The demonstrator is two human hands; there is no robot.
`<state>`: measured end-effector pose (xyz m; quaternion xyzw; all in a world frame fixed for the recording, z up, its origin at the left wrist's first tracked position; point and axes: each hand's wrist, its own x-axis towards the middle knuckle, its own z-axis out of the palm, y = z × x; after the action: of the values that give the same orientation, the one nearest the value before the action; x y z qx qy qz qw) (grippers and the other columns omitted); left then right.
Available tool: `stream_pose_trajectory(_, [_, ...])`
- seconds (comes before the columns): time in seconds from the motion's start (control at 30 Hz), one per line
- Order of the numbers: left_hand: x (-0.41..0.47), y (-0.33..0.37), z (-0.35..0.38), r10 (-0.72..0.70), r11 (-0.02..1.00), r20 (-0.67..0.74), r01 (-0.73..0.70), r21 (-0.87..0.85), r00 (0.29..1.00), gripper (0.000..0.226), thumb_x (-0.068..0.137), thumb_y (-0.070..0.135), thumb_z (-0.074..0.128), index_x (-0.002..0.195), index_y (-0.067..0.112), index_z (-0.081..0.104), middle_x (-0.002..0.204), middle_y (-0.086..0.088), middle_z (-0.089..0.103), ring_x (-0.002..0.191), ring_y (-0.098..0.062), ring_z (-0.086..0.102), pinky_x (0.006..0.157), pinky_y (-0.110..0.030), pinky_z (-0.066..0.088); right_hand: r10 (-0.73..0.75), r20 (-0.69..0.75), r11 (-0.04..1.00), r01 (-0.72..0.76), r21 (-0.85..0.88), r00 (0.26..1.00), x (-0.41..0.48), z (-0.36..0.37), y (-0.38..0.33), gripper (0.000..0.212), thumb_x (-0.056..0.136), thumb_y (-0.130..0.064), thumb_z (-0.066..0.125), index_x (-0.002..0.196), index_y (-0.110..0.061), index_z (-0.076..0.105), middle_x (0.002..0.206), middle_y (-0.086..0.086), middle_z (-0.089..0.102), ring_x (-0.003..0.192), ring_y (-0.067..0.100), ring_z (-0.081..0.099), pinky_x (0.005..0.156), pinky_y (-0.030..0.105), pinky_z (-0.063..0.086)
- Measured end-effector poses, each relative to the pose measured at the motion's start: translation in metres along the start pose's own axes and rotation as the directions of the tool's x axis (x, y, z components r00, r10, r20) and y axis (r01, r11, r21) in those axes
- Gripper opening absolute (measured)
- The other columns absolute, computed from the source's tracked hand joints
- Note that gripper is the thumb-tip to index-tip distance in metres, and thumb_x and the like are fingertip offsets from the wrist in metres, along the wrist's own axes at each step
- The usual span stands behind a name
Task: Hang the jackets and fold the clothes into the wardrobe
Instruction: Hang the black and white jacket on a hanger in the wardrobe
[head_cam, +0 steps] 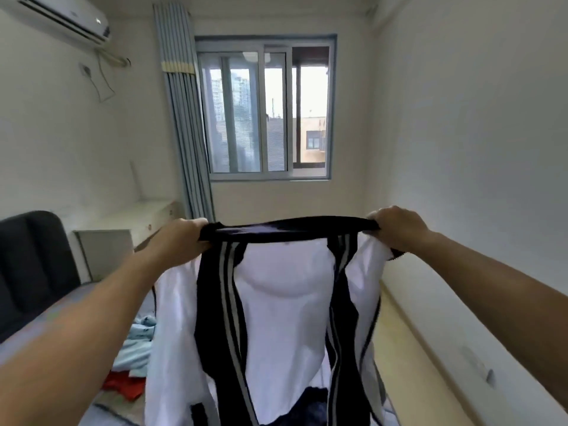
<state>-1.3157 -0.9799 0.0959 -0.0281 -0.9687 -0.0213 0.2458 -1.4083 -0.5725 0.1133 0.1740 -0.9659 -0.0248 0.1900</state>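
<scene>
Your two bare forearms reach forward from the lower corners, and between them hangs the jacket, white with dark panels and pale stripes running down each side of the front. It is held up in the air in front of you, open side towards you, and its lower part runs out of view at the bottom edge. Under your left forearm, on the bed, lies a red garment, with light blue clothes crumpled just beyond it; both sit left of the hanging jacket. To the right of the jacket a strip of wooden floor runs along the white wall, where a wall socket sits low down.

Further out, your left grip is clamped on the left end of the dark collar, fingers curled round the cloth. Your right grip is clamped on the right end the same way, so the collar is stretched taut and nearly level between them.

Beyond your left arm stands the dark headboard, then a white cabinet and a pale desk along the left wall. At the far wall a blue-grey curtain hangs gathered just left of the window, which shows buildings outside. High on the left wall is an air conditioner
</scene>
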Motion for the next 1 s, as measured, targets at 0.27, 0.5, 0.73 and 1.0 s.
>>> stream_pose_trajectory(0.27, [-0.010, 0.005, -0.003, -0.046, 0.913, 0.069, 0.070, -0.401, 0.997, 0.029, 0.081, 0.030, 0.073, 0.071, 0.028, 0.046, 0.062, 0.008, 0.054, 0.060, -0.011, 0.051, 0.058, -0.024, 0.038, -0.168, 0.096, 0.936, 0.128, 0.327, 0.981, -0.014, 0.005, -0.006, 0.034, 0.088, -0.020, 0.065, 0.060, -0.022, 0.044, 0.064, -0.005, 0.050, 0.070, 0.020, 0.047, 0.055, 0.014, 0.030])
stream_pose_trajectory(0.5, [0.001, 0.051, -0.031, 0.186, 0.784, -0.065, -0.188, -0.591, 0.980, 0.051, 0.085, -0.017, 0.047, 0.083, 0.033, 0.057, 0.085, 0.001, 0.063, 0.082, -0.007, 0.057, 0.082, -0.024, 0.043, -0.504, -0.254, 0.709, 0.563, 0.424, 0.826, -0.013, -0.046, -0.064, 0.032, 0.073, 0.019, 0.052, 0.091, 0.000, 0.070, 0.089, 0.010, 0.067, 0.081, 0.023, 0.061, 0.076, 0.027, 0.046])
stream_pose_trajectory(0.73, [0.017, 0.107, -0.069, 0.369, 0.642, -0.372, -0.523, -0.561, 0.852, 0.035, 0.084, -0.007, 0.052, 0.093, 0.024, 0.066, 0.095, 0.006, 0.050, 0.092, -0.008, 0.053, 0.084, -0.015, 0.040, -0.585, -0.274, 0.504, 0.607, 0.614, 0.763, -0.011, -0.060, -0.121, 0.024, 0.073, 0.014, 0.065, 0.085, -0.005, 0.073, 0.100, -0.013, 0.059, 0.088, -0.011, 0.055, 0.079, 0.007, 0.041])
stream_pose_trajectory(1.0, [0.004, 0.101, -0.064, -0.135, 0.818, -0.433, -0.147, -0.556, 0.891, 0.023, 0.083, 0.014, 0.070, 0.100, 0.019, 0.056, 0.094, 0.000, 0.058, 0.080, -0.005, 0.056, 0.069, -0.014, 0.045, -0.219, -0.208, 0.516, 0.294, 0.804, 0.953, -0.009, -0.049, -0.133, 0.010, 0.072, -0.006, 0.075, 0.075, -0.015, 0.072, 0.068, 0.000, 0.063, 0.065, 0.010, 0.053, 0.067, 0.025, 0.044])
